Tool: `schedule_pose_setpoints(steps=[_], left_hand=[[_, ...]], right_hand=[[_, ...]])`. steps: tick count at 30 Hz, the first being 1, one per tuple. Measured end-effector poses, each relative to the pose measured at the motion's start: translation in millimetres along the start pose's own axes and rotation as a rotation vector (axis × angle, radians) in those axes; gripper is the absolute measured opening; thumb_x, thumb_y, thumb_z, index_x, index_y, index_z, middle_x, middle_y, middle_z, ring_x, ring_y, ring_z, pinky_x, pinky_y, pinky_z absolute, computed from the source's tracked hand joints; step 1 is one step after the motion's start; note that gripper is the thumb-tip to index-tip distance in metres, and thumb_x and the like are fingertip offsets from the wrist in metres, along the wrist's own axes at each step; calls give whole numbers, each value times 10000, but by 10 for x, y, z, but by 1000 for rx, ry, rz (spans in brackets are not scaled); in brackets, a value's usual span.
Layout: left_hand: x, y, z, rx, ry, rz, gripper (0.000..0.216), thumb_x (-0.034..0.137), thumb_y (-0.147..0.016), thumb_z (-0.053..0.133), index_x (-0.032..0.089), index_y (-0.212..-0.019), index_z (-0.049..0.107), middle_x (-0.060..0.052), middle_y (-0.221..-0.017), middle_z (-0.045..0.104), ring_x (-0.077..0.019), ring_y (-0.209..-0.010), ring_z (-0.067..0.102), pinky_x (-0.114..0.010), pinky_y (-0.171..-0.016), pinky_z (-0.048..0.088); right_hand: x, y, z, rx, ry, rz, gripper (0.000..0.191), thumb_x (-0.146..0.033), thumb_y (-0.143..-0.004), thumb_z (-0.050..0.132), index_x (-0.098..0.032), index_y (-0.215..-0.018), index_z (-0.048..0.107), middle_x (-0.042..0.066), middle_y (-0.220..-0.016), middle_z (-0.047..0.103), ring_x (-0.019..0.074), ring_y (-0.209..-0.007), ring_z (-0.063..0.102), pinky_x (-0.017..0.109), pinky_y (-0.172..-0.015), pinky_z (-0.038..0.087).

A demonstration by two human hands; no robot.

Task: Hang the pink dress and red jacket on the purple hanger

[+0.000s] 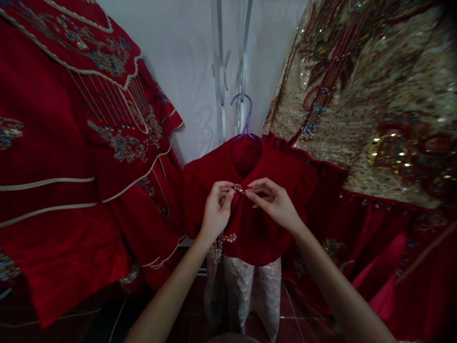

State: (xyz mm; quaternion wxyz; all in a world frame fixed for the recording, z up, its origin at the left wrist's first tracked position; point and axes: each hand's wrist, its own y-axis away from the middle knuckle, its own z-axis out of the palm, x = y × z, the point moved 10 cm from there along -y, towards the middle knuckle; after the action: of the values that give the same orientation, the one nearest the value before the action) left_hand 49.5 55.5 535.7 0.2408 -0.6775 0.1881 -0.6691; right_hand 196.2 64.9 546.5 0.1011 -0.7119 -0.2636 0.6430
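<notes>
In front of me a small red jacket hangs on a purple hanger. A beaded fastener sits at its front, below the neck opening. My left hand pinches the left end of this fastener between thumb and fingertips. From the other side, my right hand grips its right end the same way. Whether the two halves are joined I cannot tell. Lower on the jacket is a second beaded fastener, with strings of pale beads hanging beside my left wrist.
A large red embroidered garment with bead fringe hangs at left. At right hangs a gold sequined garment over red cloth. Pale shiny trousers show under the jacket. Behind stands a metal rack against a light wall; the floor is dark red tile.
</notes>
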Motion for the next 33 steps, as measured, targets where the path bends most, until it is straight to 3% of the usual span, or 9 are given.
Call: schedule_pose_setpoints(steps=[6,13,18,25,33], left_hand=[[-113,55,170,-114,27,-90,178,238,-858,559,179,-1025,540,-40,-948,600,-112,-829,586,-230,-778,467],[-76,-8,107,-78,-75,-42,129,274,-851,568,172,-930,579,-31,-858,618,-105,-753,579,-192,-655,454],[-30,-47,85,-121,-153,-27,114,272,-842,571,174,-895,597,-5,-768,607,-86,-648,558,-164,-536,416],[94,-32,108,-151,-234,25,117,199,-803,593,182,-911,634,-28,-862,683,-114,-732,649,-198,-634,523],[-86,-22,153,-138,-69,-89,139,230,-756,671,164,-875,645,-39,-854,721,-136,-748,698,-243,-708,579]], right_hand=[[17,-21,10,7,45,-32,220,-343,-803,664,-200,-961,611,29,-957,639,138,-846,612,215,-591,584],[21,-2,-65,78,96,-12,239,-353,-799,665,-191,-973,647,33,-896,668,140,-783,633,244,-601,599],[28,31,-53,127,54,-20,248,-349,-797,672,-198,-994,670,38,-940,682,137,-764,650,258,-623,612],[-49,75,-55,177,146,-98,260,-334,-825,648,-231,-1057,701,48,-1021,667,149,-811,660,269,-671,612],[-72,106,-81,169,221,-124,282,-319,-831,644,-250,-1098,702,56,-1018,668,161,-893,651,246,-704,585]])
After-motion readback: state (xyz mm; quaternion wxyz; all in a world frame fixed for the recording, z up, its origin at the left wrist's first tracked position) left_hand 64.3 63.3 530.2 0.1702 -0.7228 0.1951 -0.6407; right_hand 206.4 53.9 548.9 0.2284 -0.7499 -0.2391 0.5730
